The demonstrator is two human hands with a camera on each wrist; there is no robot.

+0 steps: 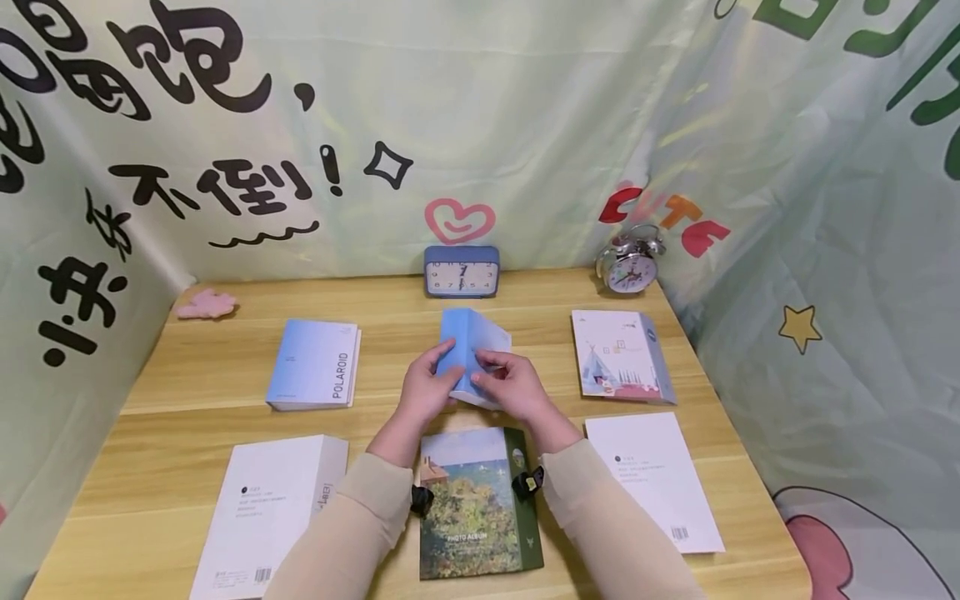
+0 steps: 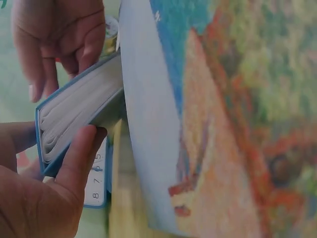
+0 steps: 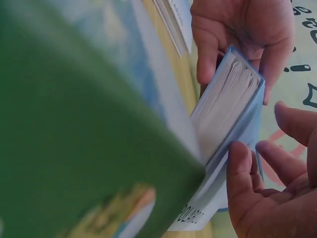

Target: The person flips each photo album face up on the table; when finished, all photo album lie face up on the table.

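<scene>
Stretching beige sleeves (image 1: 611, 517) in from nearest the camera, along both sides of a garden album (image 1: 468, 508) lying flat on the bench (image 1: 382, 308). Pinching a blue album (image 1: 467, 354) mid-bench in the left grip (image 1: 423, 387), with thumb and fingers on opposite sides; resting loosely bent fingers of the right grip (image 1: 517, 385) against its cover. Showing white pages (image 3: 230, 94) packed between its covers. Turning its spine (image 1: 454, 325) up and leftward, facing page ends toward the wrists, running its long axis away toward a blue clock (image 1: 461, 271). Hiding whether its underside is touching the bench. Leaving bare wood on either side, with a Polaroid album (image 1: 311, 362) well apart on the left and a tent album (image 1: 618, 354) well apart on the right, near the bench's right edge. Flanking the sleeves with white books (image 1: 255, 517).
</scene>
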